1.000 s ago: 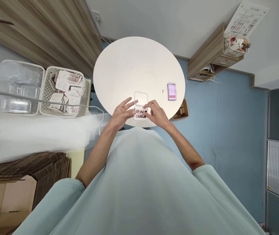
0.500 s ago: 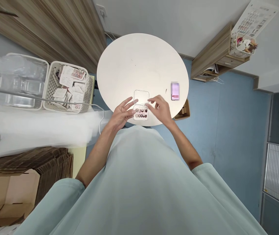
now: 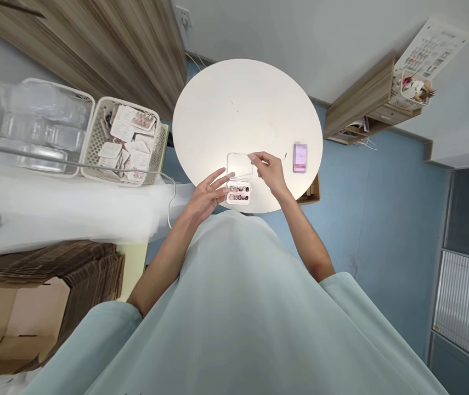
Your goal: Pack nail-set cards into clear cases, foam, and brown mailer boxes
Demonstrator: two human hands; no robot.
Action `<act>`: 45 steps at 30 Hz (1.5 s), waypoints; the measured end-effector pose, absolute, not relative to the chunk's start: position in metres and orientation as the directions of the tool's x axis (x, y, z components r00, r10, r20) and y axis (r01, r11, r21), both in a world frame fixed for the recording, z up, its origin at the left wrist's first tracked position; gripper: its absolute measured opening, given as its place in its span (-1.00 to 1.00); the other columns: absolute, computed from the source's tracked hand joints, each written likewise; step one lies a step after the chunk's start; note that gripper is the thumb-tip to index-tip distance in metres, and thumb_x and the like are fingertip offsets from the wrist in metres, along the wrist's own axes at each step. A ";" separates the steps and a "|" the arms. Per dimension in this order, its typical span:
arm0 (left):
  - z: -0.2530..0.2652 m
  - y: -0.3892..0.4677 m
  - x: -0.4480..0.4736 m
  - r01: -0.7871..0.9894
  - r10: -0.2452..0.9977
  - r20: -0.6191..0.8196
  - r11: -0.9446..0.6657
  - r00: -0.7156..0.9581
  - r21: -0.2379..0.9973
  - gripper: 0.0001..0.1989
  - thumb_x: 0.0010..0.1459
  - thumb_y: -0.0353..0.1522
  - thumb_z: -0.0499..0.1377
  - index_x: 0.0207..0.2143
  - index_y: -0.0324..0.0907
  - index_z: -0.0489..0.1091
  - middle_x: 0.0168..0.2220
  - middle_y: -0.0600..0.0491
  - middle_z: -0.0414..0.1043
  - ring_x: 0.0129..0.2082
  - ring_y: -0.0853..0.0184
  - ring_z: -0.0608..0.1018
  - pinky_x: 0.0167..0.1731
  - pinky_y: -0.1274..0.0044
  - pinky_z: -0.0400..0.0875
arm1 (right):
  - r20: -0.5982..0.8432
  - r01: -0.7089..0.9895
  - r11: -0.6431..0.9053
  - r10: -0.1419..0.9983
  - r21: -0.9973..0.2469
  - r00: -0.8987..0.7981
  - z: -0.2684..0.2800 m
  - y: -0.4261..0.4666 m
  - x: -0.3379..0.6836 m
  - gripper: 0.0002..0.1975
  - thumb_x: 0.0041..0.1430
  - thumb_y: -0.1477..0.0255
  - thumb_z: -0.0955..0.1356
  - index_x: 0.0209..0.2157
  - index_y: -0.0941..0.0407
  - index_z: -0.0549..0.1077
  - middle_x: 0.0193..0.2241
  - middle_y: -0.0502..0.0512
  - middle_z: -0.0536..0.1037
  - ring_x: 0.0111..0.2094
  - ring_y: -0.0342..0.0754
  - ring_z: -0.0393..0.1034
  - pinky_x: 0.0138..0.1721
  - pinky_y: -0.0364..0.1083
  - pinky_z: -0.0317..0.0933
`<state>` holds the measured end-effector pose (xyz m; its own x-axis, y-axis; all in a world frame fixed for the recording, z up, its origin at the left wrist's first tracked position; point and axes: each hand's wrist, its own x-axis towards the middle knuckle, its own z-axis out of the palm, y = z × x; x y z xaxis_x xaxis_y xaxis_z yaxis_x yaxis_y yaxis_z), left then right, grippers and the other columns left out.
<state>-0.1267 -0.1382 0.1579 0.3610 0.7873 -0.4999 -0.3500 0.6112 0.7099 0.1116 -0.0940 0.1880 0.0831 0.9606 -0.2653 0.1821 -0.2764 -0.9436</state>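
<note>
A small clear plastic case (image 3: 238,202) lies unfolded near the front edge of the round table. Its lower half holds two rows of small patterned pieces that look like press-on nails (image 3: 239,189). The clear lid (image 3: 239,163) is swung back on the far side. My left hand (image 3: 207,196) is at the case's left side, fingers spread, the thumb at the rim of the lower half and another fingertip by the hinge. With thumb and forefinger, my right hand (image 3: 270,171) pinches the lid's far right corner.
The white table (image 3: 254,99) carries a phone (image 3: 300,158) and a small dark item (image 3: 286,156) on the right. Left stand a basket of cards (image 3: 121,140) and a bin of clear containers (image 3: 45,129). Flattened cardboard boxes (image 3: 90,280) are lower left; a shelf unit (image 3: 361,104) stands right.
My right hand has moved from near the hinge away to the lid's far right corner and taken hold there. My left hand stays beside the case. The view has shifted slightly.
</note>
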 end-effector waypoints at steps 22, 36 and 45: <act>0.168 -0.115 -0.135 -0.337 0.863 -0.432 0.502 0.263 0.797 -0.21 0.17 -0.20 0.50 0.42 -0.05 0.41 0.47 -0.21 0.42 0.45 -0.02 0.48 0.27 0.27 0.58 | -0.468 0.118 -0.458 0.879 -0.881 -0.084 0.199 -0.154 0.108 -0.28 -0.05 -0.11 0.67 -0.04 0.02 0.48 -0.15 0.06 0.67 -0.42 -0.15 0.43 -0.49 -0.16 0.21; 0.167 -0.127 -0.137 -0.074 0.822 -0.529 0.553 0.212 0.830 -0.20 0.21 0.09 0.46 0.36 -0.12 0.47 0.09 -0.17 0.67 0.09 0.04 0.69 -0.02 0.31 0.64 | -0.592 -0.011 -0.600 0.793 -0.800 -0.139 0.187 -0.156 0.102 -0.42 0.02 -0.15 0.63 -0.24 0.06 0.61 -0.16 0.13 0.75 -0.47 -0.18 0.41 -0.57 -0.16 0.13; 0.164 -0.136 -0.150 0.037 0.838 -0.528 0.528 0.140 0.848 -0.16 0.02 0.09 0.56 0.23 -0.15 0.55 -0.23 -0.03 0.67 -0.16 0.10 0.70 -0.22 0.37 0.51 | -0.629 -0.008 -0.639 0.760 -0.769 -0.163 0.177 -0.150 0.089 -0.43 0.00 -0.12 0.64 -0.24 0.07 0.62 -0.14 0.15 0.75 -0.48 -0.20 0.38 -0.55 -0.16 0.10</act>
<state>-0.1498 -0.1360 0.1639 0.1403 0.8378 -0.5277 0.0373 0.5281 0.8484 0.0891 -0.1500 0.1769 -0.1627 0.7601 -0.6291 -0.0084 -0.6387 -0.7694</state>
